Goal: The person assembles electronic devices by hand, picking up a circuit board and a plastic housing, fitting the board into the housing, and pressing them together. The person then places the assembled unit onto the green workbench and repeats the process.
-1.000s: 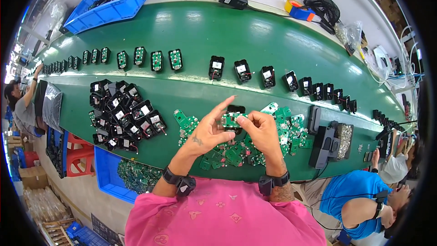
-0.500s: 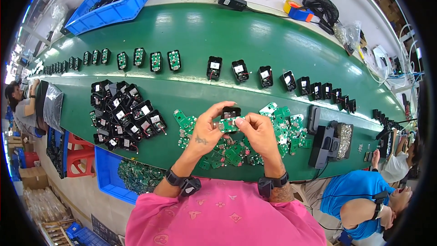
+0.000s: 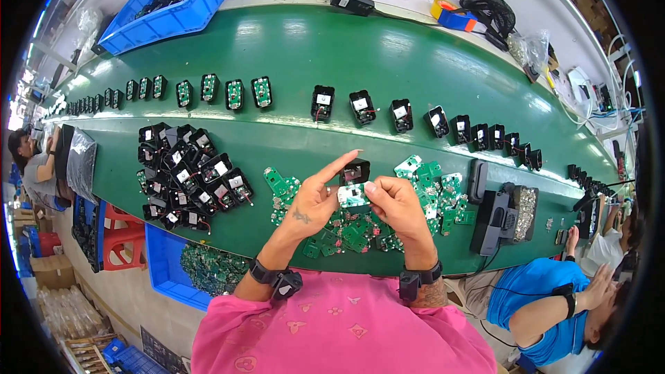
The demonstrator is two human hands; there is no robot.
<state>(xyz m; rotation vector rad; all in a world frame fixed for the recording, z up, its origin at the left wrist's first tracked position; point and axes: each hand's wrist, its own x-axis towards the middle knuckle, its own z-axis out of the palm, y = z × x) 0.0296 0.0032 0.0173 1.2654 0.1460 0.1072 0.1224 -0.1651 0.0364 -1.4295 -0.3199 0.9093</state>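
Note:
Over the near part of the green table, my left hand (image 3: 309, 209) is closed round a small black plastic housing (image 3: 357, 169), its index finger stretched along the side. Between finger and thumb my right hand (image 3: 402, 209) pinches a green circuit board (image 3: 353, 196) at its right end. The board is tilted and overlaps the housing's near edge; the left thumb is close to its other end. Loose green circuit boards (image 3: 357, 233) lie beneath and on both sides of my hands. A heap of black housings (image 3: 185, 174) with wires lies to the left.
A row of black housings (image 3: 362, 108) crosses the table; those on the left (image 3: 261, 92) carry green boards. Blue crates stand far left (image 3: 187, 17) and below the table edge (image 3: 161, 263). A black device (image 3: 490, 225) stands right, near a person in blue (image 3: 530, 298).
The circuit board has come toward me and tipped, showing a paler face and more of the housing's inside. My right hand has shifted slightly right and nearer. The person in blue has moved their arms.

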